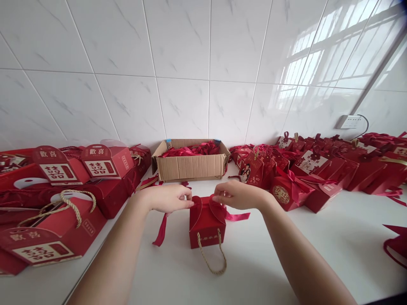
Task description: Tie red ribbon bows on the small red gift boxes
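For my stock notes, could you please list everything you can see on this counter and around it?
small gift box: one, red, counter centre, between the hands
rope handle: one, beige, at the box front
ribbon: one, red, tails trailing either side of the box
cardboard box: one, brown, against the wall, holding red ribbons
large gift boxes: several, red, stacked at left
tied gift boxes: many, red, heaped at right
wall socket: one, white, right wall
counter: one, white
left hand: fingers pinching the box top
right hand: fingers pinching the box top
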Tool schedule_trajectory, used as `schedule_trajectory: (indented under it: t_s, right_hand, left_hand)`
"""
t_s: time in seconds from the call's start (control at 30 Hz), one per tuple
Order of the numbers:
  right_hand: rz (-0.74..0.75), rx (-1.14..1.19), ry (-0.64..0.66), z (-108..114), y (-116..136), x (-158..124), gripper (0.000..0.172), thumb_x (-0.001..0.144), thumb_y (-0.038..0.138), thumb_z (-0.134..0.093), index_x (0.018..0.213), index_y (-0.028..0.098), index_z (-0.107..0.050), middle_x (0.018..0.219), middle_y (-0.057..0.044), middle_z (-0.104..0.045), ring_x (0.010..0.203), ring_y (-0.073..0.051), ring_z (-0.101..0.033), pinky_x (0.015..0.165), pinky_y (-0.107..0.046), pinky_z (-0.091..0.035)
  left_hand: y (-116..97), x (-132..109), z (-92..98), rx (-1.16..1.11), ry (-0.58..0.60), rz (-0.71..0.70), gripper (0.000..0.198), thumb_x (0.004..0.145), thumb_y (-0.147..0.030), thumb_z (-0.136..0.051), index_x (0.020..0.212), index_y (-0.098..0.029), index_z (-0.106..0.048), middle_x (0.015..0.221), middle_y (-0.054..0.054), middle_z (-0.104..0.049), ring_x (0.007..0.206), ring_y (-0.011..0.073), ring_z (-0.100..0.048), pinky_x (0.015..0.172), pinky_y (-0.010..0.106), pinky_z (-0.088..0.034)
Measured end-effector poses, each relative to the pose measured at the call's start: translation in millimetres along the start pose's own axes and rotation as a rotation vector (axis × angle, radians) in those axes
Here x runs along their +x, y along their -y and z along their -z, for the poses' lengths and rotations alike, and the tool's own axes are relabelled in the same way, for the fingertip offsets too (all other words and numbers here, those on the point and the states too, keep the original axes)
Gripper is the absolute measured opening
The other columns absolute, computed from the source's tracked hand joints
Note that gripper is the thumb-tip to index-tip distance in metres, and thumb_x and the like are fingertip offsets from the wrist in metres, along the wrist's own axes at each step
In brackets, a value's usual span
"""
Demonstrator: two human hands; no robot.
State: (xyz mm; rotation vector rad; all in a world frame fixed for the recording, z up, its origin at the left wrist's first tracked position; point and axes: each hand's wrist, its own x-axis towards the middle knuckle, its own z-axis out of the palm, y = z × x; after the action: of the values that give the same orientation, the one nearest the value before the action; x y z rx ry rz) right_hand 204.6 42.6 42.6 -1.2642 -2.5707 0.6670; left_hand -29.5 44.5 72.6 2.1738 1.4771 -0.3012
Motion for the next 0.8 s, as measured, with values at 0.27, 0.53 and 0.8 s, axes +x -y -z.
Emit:
schedule_trajectory:
  t_s: [0.27,0.53,0.8]
  right_hand:
    - [0.029,0.051,0.088,-0.9,-6.3,4.2,0.015,0.077,0.033,-0.060,0.076,0.018,-0.061,0.074,-0.001,-0.067,0.064,-0.013,-0.060,0.056,-0.023,-0.042]
    - [0.063,0.065,-0.010,-3.0,-2.9,1.7,0.008,0.065,0.012,-0.058,0.066,0.018,-0.055,0.075,0.000,-0.065,0.072,-0.014,-0.060,0.062,-0.023,-0.045]
    - [0.046,-0.046,-0.175,-5.2,2.4,3.1,0.013,0.066,0.004,-0.055,0.067,0.017,-0.055,0.073,0.000,-0.063,0.065,-0.011,-0.054,0.056,-0.020,-0.038]
  left_hand:
    - [-3.1,-0.9,-0.2,0.035,-0.035,-0.025,0.038,0.076,-0.057,-0.044,0.072,-0.021,-0.055,0.069,0.001,-0.053,0.053,0.0131,-0.039,0.048,0.025,-0.027]
    - [-3.4,-0.5,-0.6,-0.007,-0.064,-0.066,0.036,0.074,-0.055,-0.048,0.068,-0.020,-0.051,0.072,0.001,-0.055,0.055,0.0131,-0.041,0.048,0.024,-0.028]
    - [-6.0,1.7,-3.7,0.012,-0.109,-0.065,0.033,0.074,-0.052,-0.048,0.064,-0.020,-0.048,0.065,0.001,-0.053,0.050,0.0125,-0.037,0.045,0.025,-0.022]
